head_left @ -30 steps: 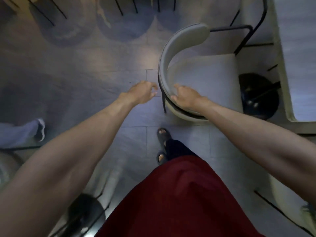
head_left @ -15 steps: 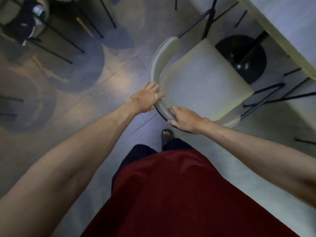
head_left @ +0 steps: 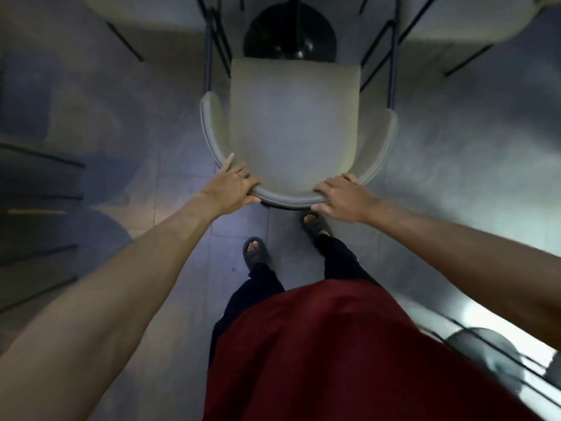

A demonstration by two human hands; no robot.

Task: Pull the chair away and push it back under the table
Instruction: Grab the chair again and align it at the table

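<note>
The chair [head_left: 293, 126] stood on the floor [head_left: 455, 153] straight ahead of the person, its seat facing a black round base [head_left: 290, 34]. The left hand [head_left: 232, 185] and right hand [head_left: 341, 196] each had fingers clamped on the curved backrest. The bench top was cut off at the frame's edge; blur smeared the chair legs.

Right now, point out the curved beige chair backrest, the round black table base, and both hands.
curved beige chair backrest [head_left: 209, 129], head view, on its left wing.
round black table base [head_left: 273, 34], head view, on its dark dome.
left hand [head_left: 232, 185], head view, on its back.
right hand [head_left: 343, 196], head view, on its back.
</note>
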